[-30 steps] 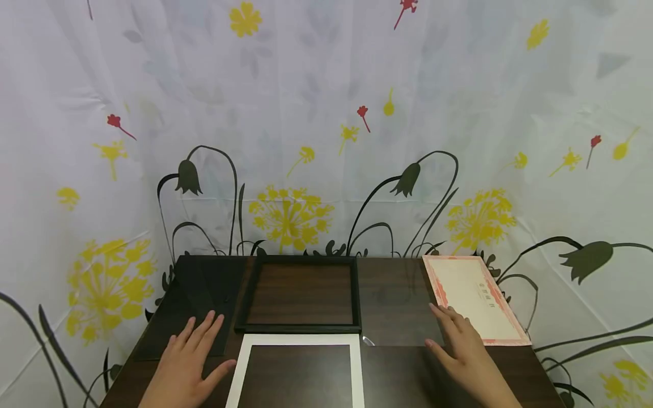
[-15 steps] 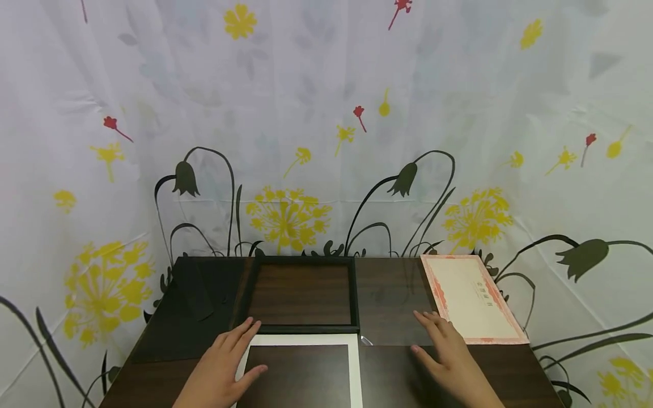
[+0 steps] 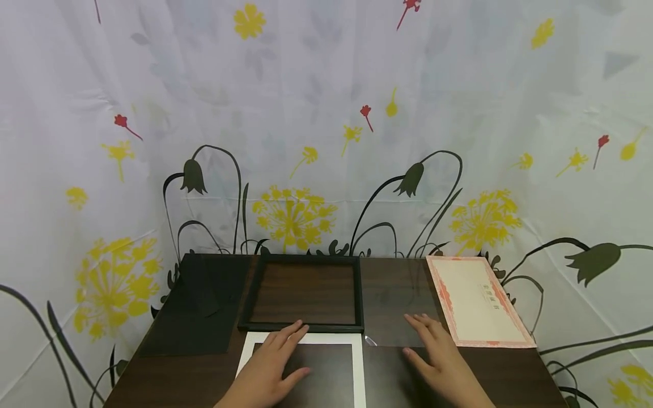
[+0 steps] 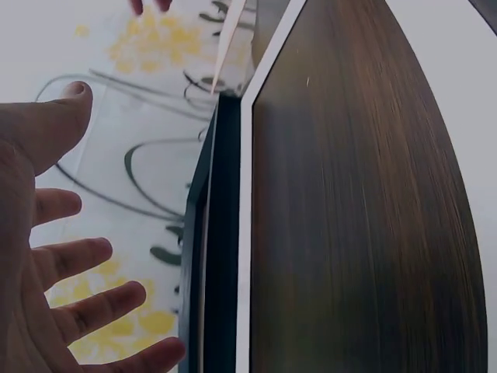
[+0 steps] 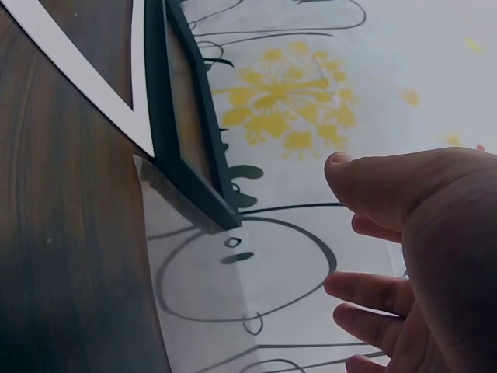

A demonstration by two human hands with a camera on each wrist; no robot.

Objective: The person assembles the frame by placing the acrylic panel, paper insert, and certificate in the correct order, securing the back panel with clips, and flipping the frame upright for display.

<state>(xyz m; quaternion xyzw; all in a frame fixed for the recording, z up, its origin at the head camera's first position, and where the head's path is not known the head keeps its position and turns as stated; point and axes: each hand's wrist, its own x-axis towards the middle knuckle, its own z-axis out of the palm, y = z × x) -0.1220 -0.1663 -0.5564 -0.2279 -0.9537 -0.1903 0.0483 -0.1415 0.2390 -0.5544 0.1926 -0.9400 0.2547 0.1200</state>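
My left hand (image 3: 270, 365) hovers over the left side of a white rectangular mat (image 3: 359, 368), its fingers extended and holding nothing. In the left wrist view, the thumb and fingers of that hand (image 4: 54, 241) stand apart from the mat. Just beyond the mat lies a black picture frame (image 3: 358, 292). My right hand (image 3: 441, 362) is over the table near the front edge of a clear sheet (image 3: 395, 300), fingers loosely extended. Nothing is between the fingers of the right hand (image 5: 427, 241) in the right wrist view.
A black backing board (image 3: 189, 331) with a stand strip lies at the table's left. On the right is a cream certificate (image 3: 474, 300) with a pink border. Near the clear sheet's corner sits a small pale tab (image 3: 370, 341). A flowered curtain (image 3: 306, 113) hangs behind the table.
My left hand has moved right, from beside the black backing board to over the white mat. The right hand has shifted slightly left, away from the certificate. The objects stay in place.
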